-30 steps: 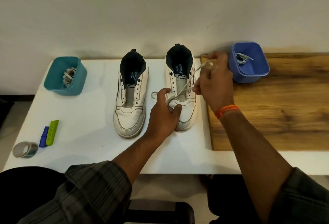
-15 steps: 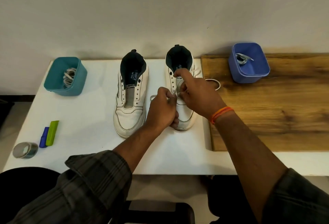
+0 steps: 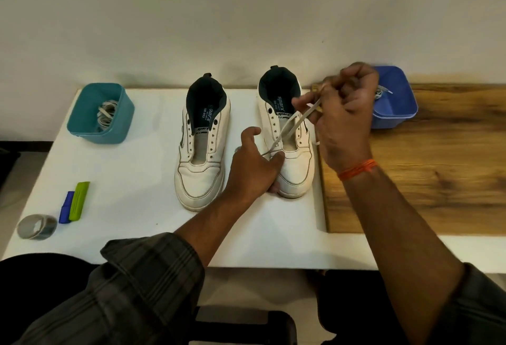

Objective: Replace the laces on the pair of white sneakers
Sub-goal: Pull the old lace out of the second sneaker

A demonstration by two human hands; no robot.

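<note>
Fingers (image 3: pixel 315 110) of the right hand (image 3: pixel 345 122) are pinched on the lace (image 3: pixel 290 128), best drawn taut while the right sneaker (image 3: pixel 294 169), on the surface's right, is steadied by the left hand (image 3: pixel 253 169).

Over on the left edge of the white table (image 3: pixel 131 207) there's a roll of grey tape (image 3: pixel 37 226), and right beside it a blue marker (image 3: pixel 65 207) touching a green marker (image 3: pixel 79 200). Wooden board (image 3: pixel 438 180) covers the right side.
</note>
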